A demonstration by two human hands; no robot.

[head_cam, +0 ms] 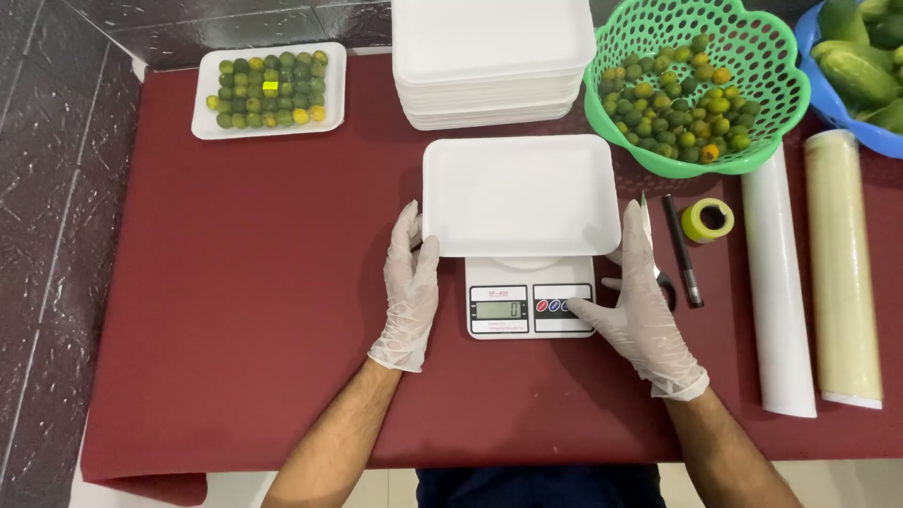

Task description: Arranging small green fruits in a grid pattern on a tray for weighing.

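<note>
An empty white foam tray [520, 195] rests on a small white digital kitchen scale [530, 300] in the middle of the dark red table. My left hand [411, 287], in a clear glove, lies flat beside the scale with its fingertips touching the tray's left edge. My gloved right hand [637, 301] sits at the scale's right side, its thumb on the round buttons next to the display and its fingers up along the tray's right edge. Neither hand grips anything.
A stack of white foam trays [493, 58] stands behind the scale. A green basket [696, 89] of small green-yellow fruit is at back right, a blue bowl of cucumbers [861, 66] beyond it. A filled tray [269, 90] sits back left. Scissors [657, 263], a pen [682, 250], a yellow tape roll [707, 220] and two film rolls [777, 292] lie right.
</note>
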